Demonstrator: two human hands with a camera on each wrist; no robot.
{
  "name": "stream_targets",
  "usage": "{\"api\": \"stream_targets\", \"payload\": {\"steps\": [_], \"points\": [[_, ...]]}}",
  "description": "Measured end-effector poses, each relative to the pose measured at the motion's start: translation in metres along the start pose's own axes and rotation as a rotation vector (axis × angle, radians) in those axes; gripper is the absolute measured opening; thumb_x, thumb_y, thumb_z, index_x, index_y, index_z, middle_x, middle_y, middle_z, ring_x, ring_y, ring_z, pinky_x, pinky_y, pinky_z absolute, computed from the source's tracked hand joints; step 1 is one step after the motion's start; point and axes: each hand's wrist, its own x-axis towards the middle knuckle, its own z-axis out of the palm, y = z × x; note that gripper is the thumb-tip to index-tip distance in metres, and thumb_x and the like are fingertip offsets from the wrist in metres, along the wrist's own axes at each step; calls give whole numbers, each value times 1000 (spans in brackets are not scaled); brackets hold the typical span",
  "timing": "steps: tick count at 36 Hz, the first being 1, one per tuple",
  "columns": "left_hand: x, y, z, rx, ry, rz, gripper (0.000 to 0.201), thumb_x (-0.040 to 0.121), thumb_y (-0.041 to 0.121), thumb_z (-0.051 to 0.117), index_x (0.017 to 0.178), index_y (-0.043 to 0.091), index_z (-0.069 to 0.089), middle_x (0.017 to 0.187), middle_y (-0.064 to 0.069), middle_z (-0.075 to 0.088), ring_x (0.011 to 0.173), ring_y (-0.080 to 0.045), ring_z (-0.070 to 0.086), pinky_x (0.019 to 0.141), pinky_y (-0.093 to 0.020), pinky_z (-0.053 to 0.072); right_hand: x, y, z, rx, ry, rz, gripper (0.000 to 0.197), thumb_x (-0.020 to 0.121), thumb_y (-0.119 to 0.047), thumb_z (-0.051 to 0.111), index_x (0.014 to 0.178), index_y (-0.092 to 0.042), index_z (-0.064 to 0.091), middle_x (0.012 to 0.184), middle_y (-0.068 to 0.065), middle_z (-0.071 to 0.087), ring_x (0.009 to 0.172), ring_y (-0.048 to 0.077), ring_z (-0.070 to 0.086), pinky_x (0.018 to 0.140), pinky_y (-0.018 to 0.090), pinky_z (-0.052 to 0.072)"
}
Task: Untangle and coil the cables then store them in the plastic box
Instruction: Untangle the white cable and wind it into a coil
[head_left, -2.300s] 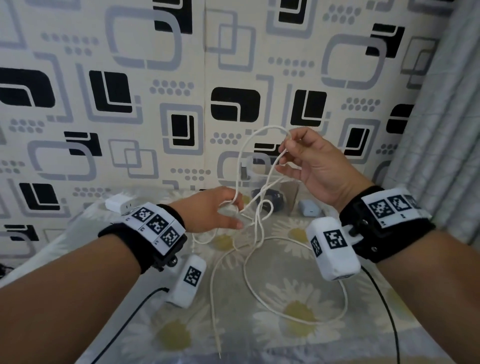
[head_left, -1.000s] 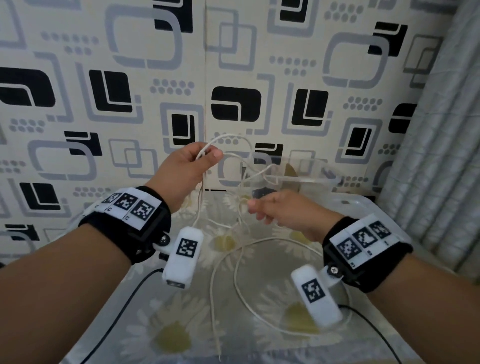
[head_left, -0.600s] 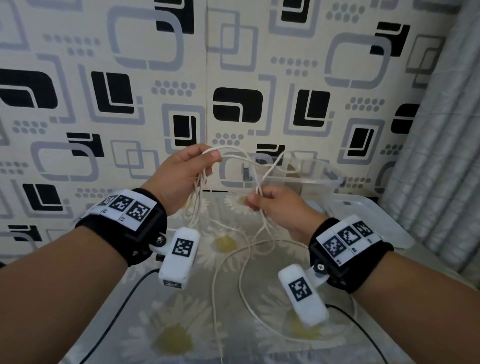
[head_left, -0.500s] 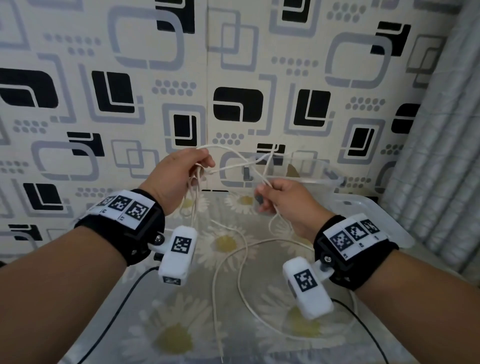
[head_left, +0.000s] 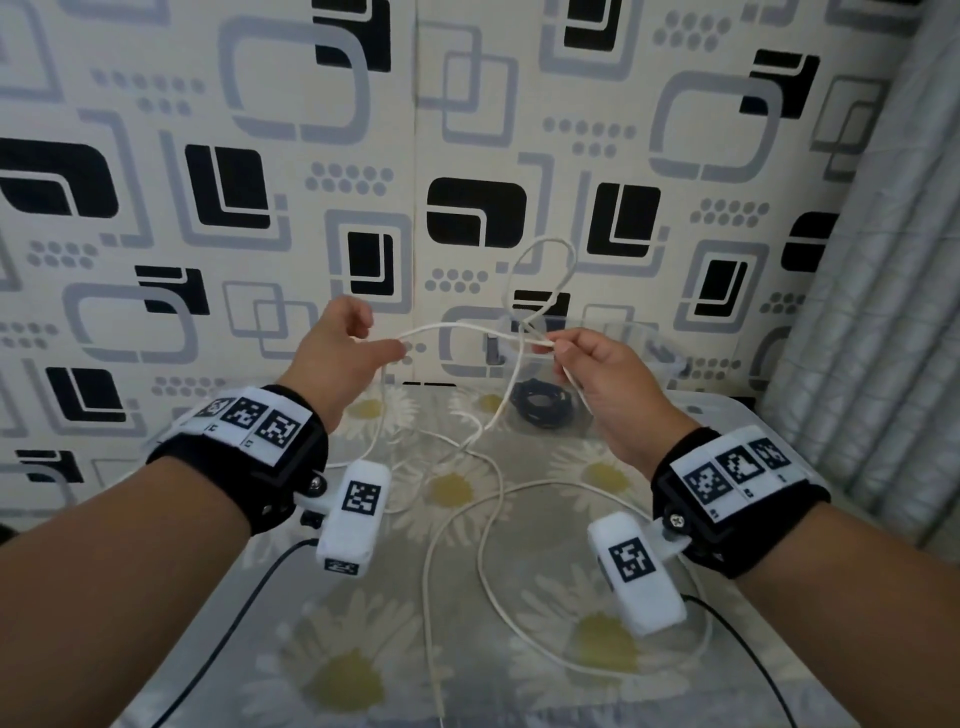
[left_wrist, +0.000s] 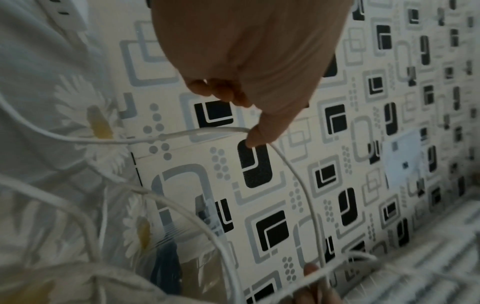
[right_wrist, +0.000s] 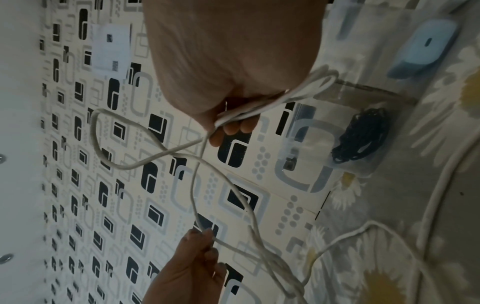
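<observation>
Right hand fingers pinched on several strands of the white cable; left hand thumb and forefinger pinch one strand. Loop stands above the right fingers, slack trails over the daisy cloth. Best: keep pinches light, feed the loop free without tightening. Clear plastic box behind, black coil inside.

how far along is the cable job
Partly done: a coiled black cable already lies in the clear plastic box. In hand: the left hand and right hand pinch the thin white cable, one loop raised, most trailing on the daisy-print cloth. Left: finish coiling and box it.
</observation>
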Motion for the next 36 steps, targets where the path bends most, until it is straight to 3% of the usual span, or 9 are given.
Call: {"api": "stream_targets", "payload": {"steps": [4,7,12,15,17,21,24,27,36], "points": [[-9,12,5,0,-134,26,26,83,10,72,72,18,50,65,1,57,53,-7,58,58,-23,40,2,-4,0,25,-11,-14,22,98,-11,49,88,-20,66,73,5,52,73,19,46,69,24,40],[-20,22,11,87,-293,37,10,86,28,69,82,21,65,87,6,74,84,-5,68,77,-24,45,3,-6,0,82,-61,-15,16,96,-7,53,91,-15,66,75,6,57,73,21,51,67,22,44],[-34,21,22,246,-682,11,55,70,64,68,119,40,60,118,21,65,113,3,58,99,-27,41,2,-6,2,177,-80,-31,12,93,-1,57,89,-11,63,75,5,60,63,11,59,61,21,51],[-39,17,27,418,-789,79,42,75,47,75,112,34,61,114,23,63,104,20,52,90,-3,34,4,-6,0,199,-47,-72,17,90,2,59,81,-12,60,80,8,59,65,15,59,66,26,52],[-39,15,27,466,-763,142,23,79,37,76,96,28,65,105,18,67,98,15,56,86,-6,36,6,-6,-4,181,-22,-80,18,89,1,61,79,-13,60,78,7,58,66,17,58,69,29,52],[-35,17,17,259,-687,117,23,81,35,71,87,15,61,94,3,73,90,-9,67,88,-32,46,12,-4,-14,175,38,-54,20,88,4,61,79,-14,61,73,1,58,66,16,55,75,33,51],[-29,26,6,196,-503,125,23,83,46,62,76,25,57,72,4,66,67,-6,57,66,-26,41,15,-4,-23,129,26,-18,20,87,7,61,78,-12,59,69,2,58,60,14,54,64,23,50],[-18,28,-8,205,-315,163,26,92,41,57,81,18,54,61,9,52,56,-6,47,55,-19,37,17,-3,-32,105,-73,41,19,85,8,62,78,-9,60,66,5,58,55,15,54,56,21,50],[18,16,-47,69,-4,-32,30,84,41,71,63,26,56,54,12,43,59,-14,38,63,-31,35,33,-4,-68,-5,-95,139,15,85,-1,61,77,-12,68,63,-4,61,53,9,52,53,20,45]]}}
